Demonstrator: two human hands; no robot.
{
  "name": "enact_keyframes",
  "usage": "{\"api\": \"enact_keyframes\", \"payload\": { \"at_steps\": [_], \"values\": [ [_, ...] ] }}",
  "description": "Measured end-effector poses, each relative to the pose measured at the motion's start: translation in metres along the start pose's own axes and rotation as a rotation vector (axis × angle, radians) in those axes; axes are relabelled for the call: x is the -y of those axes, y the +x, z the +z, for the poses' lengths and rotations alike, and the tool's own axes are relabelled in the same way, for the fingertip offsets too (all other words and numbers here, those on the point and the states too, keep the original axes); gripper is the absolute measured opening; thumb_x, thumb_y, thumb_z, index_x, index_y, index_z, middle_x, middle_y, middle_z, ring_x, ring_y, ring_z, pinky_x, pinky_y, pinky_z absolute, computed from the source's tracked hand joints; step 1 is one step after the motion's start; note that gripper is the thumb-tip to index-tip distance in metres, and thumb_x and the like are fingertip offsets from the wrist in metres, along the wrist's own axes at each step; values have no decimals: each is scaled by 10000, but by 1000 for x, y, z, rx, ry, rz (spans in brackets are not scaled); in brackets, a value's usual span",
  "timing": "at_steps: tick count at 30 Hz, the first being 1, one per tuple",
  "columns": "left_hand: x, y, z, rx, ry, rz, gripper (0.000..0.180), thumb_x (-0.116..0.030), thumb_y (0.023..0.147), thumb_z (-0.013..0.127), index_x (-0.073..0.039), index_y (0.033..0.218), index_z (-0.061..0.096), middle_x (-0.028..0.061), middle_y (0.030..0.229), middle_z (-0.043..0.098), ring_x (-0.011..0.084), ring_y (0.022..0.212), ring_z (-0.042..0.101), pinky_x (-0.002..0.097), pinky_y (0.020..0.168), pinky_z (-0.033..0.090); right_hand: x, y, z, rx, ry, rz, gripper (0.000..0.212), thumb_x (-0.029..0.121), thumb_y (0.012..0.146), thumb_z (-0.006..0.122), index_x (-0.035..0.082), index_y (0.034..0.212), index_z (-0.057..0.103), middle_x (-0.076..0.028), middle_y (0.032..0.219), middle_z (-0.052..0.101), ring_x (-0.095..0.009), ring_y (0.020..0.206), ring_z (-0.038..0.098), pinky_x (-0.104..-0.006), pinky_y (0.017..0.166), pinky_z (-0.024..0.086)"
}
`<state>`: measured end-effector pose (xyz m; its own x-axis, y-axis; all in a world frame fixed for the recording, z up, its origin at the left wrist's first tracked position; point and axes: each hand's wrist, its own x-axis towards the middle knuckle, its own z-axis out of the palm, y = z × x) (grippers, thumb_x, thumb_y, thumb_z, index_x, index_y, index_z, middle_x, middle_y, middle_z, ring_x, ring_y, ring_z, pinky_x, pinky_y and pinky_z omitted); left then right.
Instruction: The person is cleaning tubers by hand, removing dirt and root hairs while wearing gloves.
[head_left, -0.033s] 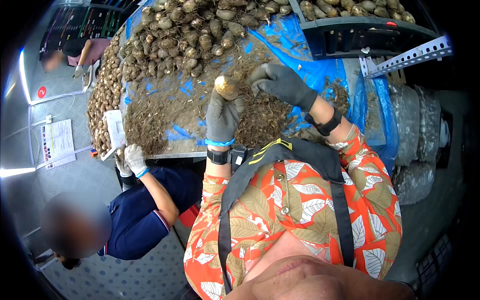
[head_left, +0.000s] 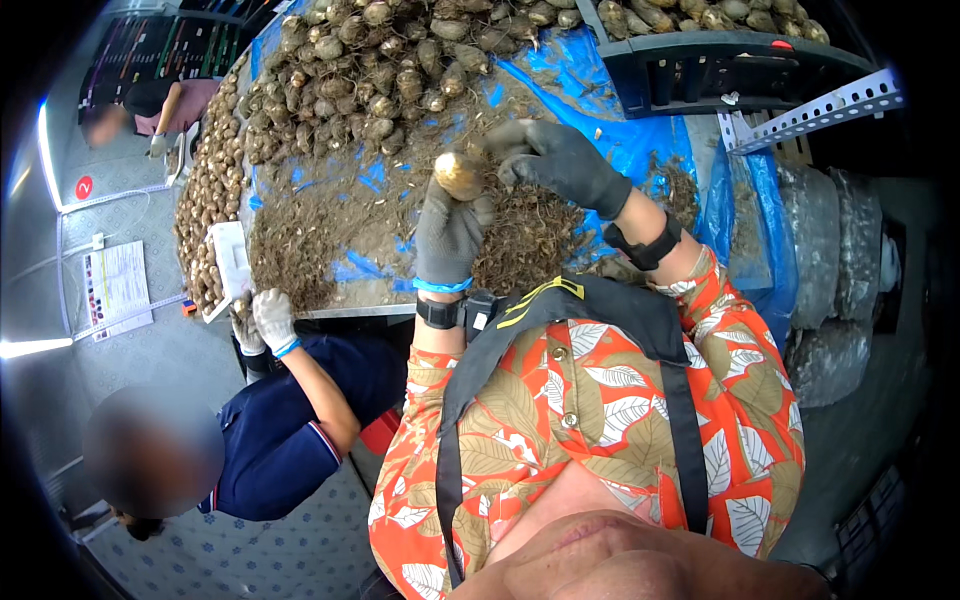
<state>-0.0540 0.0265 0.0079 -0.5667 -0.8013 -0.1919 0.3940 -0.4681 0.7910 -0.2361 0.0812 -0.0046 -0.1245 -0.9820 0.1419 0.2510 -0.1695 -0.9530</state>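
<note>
Brown fibres [head_left: 525, 245] lie beside 2 gloved hands [head_left: 447, 235] [head_left: 575, 172], tuber heap [head_left: 350, 85] beyond.

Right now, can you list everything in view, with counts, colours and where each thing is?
Held tuber: one, pale brown, upper centre
Tuber heap: one, brown, top centre
Cleaner tubers: many, tan, upper left
Crate: one, black, top right, tubers inside
Sheeting: pieces uncounted, blue, upper middle
Root fibres: loose mass, brown, below the hands
Tray: one, white, left
Co-worker: one, navy shirt, lower left
Far co-worker: one, pink and black clothing, upper left
Paper sheet: one, white, left
Perforated bar: one, white, upper right
Wrapped bundles: several, clear, right
Left hand: one, grey-gloved, holding the tuber
Right hand: one, grey-gloved, close beside the tuber
</note>
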Motion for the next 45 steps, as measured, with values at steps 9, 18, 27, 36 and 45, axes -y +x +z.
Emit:
{"api": "enact_keyframes", "payload": {
  "at_steps": [9, 18, 27, 36, 45],
  "values": [
    [-1, 4, -10, 165, -20, 64, 620, -380, 941, 570, -1, 1389, 372, 95, 1069, 599, 178, 856, 595, 319, 737, 505, -33, 8, 3, -58, -590, 107, 208, 208, 872, 613, 25, 952, 673, -68, 835, 663, -167, 758, 616, -317, 709, 488],
    [3, 11, 8, 151, 82, 48, 699, -274, 950, 564, -73, 1478, 151, 203, 1200, 545, 248, 947, 644, 328, 724, 604, -3, 15, 19, -100, -523, -345, 369, 341, 879, 638, 44, 1097, 666, -99, 1069, 645, -235, 1022, 599, -322, 901, 467],
    [7, 12, 4, 138, -132, 42, 562, -377, 993, 445, -115, 1459, 270, 147, 1261, 517, 237, 1065, 589, 356, 752, 588, -27, 15, 7, -158, -374, 31, 300, 268, 891, 612, 10, 1024, 687, -117, 978, 682, -176, 910, 637, -319, 810, 502],
    [1, 13, 1, 212, 65, 25, 559, -405, 995, 422, -45, 1408, 310, 152, 1229, 542, 246, 1030, 609, 377, 808, 562, 3, 18, 18, -135, -616, -427, 295, 253, 778, 700, 126, 1044, 709, -116, 1221, 598, -281, 1188, 518, -402, 1007, 403],
    [2, 24, -21, 153, -270, -23, 557, -438, 1016, 305, -43, 1407, 336, 211, 1259, 520, 363, 1190, 501, 521, 1054, 378, -36, 8, -7, 94, -1051, -376, 141, 245, 736, 688, 182, 844, 753, -109, 1238, 598, -282, 1189, 526, -417, 1015, 399]
  ]
}}
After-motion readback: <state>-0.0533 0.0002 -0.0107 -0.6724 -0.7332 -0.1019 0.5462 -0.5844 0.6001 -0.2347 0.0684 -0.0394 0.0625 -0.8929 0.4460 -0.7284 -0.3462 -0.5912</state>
